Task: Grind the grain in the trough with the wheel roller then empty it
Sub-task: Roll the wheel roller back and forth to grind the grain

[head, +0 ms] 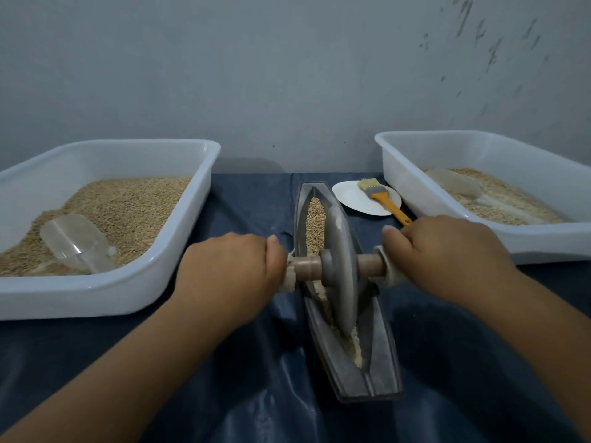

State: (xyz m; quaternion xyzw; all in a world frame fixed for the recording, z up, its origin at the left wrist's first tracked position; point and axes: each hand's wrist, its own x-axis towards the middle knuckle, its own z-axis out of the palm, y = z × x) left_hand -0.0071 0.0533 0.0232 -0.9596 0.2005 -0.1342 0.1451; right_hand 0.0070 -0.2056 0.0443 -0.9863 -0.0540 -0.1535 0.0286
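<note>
Both hands grip the wooden axle of the wheel roller: the left hand curls its fingers round the left end, the right hand round the right end. The wheel stands on edge in the trough, about midway along it, on the dark cloth between two white tubs.

Grinding looks partly done. Whole grain fills the far half of the groove, while paler crushed meal lies in the near half. The far grain wants more passes, and emptying is not yet begun.

The wheel hides the groove beneath it, and the hands cover the axle ends. The left tub holds grain and a clear scoop; the right tub runs off the frame's edge. A brush rests on a plate at the far right.
</note>
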